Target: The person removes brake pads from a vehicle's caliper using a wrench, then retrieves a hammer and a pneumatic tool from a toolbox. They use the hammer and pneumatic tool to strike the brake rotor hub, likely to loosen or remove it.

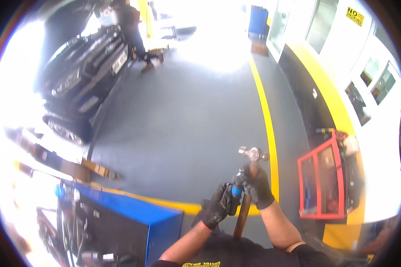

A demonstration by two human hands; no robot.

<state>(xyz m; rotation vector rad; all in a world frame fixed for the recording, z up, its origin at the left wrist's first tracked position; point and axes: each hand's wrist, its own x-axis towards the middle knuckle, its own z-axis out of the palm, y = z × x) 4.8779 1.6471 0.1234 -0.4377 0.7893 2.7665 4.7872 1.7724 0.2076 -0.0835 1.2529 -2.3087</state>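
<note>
Both my hands wear dark work gloves and are close together in front of my body. My right hand (262, 191) is wrapped round a ball-peen hammer (254, 154), gripping it just below the metal head, which points up and away from me. Its wooden handle hangs down toward my shirt. My left hand (217, 208) closes on a black hand tool with a blue band (236, 190), held upright against the hammer and my right hand. The tool's upper end is blurred, so its exact kind cannot be made out.
At the left stands a black car (84, 80), with a person (133, 31) at its front. A blue-topped cabinet (138, 209) is near my left. A red-framed cart (321, 178) stands by the right wall. Yellow lines (265, 115) cross the grey floor; a blue cabinet (258, 21) is far back.
</note>
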